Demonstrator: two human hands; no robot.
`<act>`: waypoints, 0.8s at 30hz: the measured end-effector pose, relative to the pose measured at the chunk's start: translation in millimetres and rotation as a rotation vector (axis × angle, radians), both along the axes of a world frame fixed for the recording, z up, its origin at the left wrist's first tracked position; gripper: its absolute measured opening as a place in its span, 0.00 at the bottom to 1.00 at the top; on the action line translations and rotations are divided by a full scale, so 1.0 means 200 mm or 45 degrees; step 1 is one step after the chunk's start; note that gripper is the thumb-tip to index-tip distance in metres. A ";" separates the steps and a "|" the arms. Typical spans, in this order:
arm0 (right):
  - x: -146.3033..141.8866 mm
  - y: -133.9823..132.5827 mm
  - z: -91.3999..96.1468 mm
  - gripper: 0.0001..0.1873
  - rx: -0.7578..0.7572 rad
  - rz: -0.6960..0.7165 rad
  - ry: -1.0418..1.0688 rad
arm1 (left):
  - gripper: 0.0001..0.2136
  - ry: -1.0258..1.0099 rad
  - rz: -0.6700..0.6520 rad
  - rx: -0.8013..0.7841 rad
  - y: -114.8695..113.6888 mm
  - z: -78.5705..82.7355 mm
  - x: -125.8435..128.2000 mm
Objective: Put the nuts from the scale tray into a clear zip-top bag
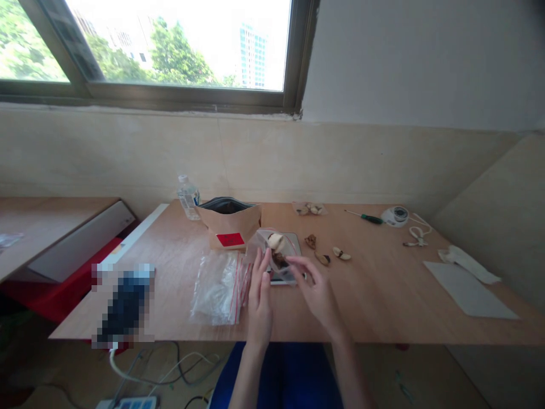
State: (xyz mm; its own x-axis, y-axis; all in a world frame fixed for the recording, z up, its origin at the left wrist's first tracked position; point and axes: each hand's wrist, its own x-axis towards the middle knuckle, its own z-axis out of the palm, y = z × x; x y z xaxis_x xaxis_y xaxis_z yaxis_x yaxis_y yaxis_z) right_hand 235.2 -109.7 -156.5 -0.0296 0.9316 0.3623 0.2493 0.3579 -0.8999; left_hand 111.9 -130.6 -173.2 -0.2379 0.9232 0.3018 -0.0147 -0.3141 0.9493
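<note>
Between my hands is a small clear zip bag [260,238] with pale and dark brown dried pieces [276,242] inside, possibly mushrooms. My left hand [260,301] holds the bag's near left side, its fingers fairly straight and close together. At the right edge, my right hand [315,288] pinches the plastic with thumb and fingers. Below the bag lies a flat white-edged device [293,241], mostly covered. More dried pieces [322,259] lie loose on the table right of it. A stack of clear zip bags [215,289] with red seal lines is beside my left hand.
A brown paper pouch [230,227] stands open behind the bags, near a plastic bottle [188,197]. Farther back is a filled clear bag [310,209]. A screwdriver [370,218], white dome camera [395,216], white sheet [470,289] and pixelated phone-like object [125,304] lie on the table [378,301].
</note>
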 end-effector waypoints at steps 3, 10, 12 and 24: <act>0.06 -0.03 0.02 0.09 0.062 -0.008 -0.058 | 0.17 0.163 0.064 0.042 0.02 0.01 -0.05; 0.15 -0.11 -0.03 0.07 0.059 0.000 0.058 | 0.18 0.089 0.018 -0.063 0.07 -0.06 -0.17; 0.13 -0.11 -0.05 0.07 0.055 0.015 -0.011 | 0.15 0.132 -0.104 -0.059 0.07 -0.07 -0.17; 0.17 -0.07 -0.06 0.10 0.200 -0.154 -0.386 | 0.15 -0.013 0.010 -0.097 0.10 -0.07 -0.12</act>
